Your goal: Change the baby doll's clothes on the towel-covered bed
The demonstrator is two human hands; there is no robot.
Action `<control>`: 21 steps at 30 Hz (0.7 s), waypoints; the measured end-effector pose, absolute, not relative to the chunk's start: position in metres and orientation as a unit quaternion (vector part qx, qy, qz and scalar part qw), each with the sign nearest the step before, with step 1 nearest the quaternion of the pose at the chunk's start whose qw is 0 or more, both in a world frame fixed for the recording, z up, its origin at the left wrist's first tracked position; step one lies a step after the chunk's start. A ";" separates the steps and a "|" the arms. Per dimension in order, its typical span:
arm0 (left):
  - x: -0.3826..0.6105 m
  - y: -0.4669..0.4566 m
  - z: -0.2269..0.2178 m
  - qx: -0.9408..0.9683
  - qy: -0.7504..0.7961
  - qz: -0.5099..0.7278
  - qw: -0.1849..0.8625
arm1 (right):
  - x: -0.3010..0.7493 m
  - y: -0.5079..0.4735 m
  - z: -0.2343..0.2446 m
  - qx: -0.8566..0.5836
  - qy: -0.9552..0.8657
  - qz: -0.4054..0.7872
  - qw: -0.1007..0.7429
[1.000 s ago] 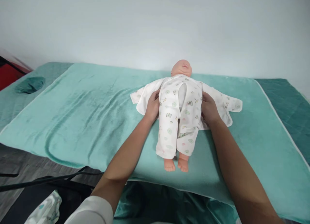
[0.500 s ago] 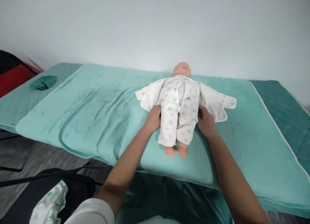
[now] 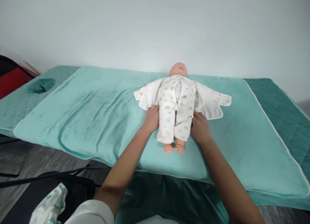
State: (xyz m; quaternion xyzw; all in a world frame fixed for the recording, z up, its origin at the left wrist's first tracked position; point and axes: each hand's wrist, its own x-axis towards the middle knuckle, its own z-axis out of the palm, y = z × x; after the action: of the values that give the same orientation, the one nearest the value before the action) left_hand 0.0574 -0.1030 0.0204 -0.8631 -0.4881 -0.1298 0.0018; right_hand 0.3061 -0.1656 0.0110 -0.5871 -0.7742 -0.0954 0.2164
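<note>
A baby doll [image 3: 178, 69] lies on its back on the massage table, bare feet towards me. White printed split-crotch trousers [image 3: 167, 116] cover its legs and reach up over its belly. Beneath them a white wrap shirt [image 3: 208, 101] lies spread open to both sides. My left hand [image 3: 151, 118] is curled against the outer edge of the trouser leg on the left, thumb hidden. Opposite it, my right hand [image 3: 201, 127] closes at the edge of the other leg, its fingertips partly tucked out of sight.
A turquoise cover [image 3: 79, 120] with loose folds lies over the table, which has a face hole [image 3: 41, 85] at the left. A white wall [image 3: 155, 30] rises behind. A printed cloth [image 3: 50, 204] rests on a black chair [image 3: 79, 187] at lower left. A red-and-black item [image 3: 14, 78] stands far left.
The view has shifted slightly. My right hand has moved a little down the trouser leg, towards the doll's feet. My left hand stays at the other leg.
</note>
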 end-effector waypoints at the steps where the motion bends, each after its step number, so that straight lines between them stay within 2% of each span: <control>1: 0.057 -0.102 0.019 -0.866 -0.483 -0.130 -0.001 | 0.306 -0.165 0.010 -0.586 -0.775 -0.096 0.216; 11: 0.045 -0.115 0.007 -0.856 -0.471 -0.210 -0.045 | 0.315 -0.168 0.010 -0.540 -0.787 -0.063 0.292; 18: 0.042 -0.124 0.008 -0.850 -0.474 -0.225 -0.049 | 0.314 -0.166 0.011 -0.536 -0.796 0.000 0.281; 21: 0.041 -0.122 0.008 -0.843 -0.469 -0.249 -0.081 | 0.314 -0.168 0.012 -0.546 -0.773 0.008 0.323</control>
State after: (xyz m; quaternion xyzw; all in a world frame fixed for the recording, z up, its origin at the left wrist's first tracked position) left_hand 0.0408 -0.1220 0.0077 -0.8432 -0.4694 -0.2492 -0.0809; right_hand 0.3139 -0.1681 0.0124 -0.5458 -0.7732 0.0083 0.3227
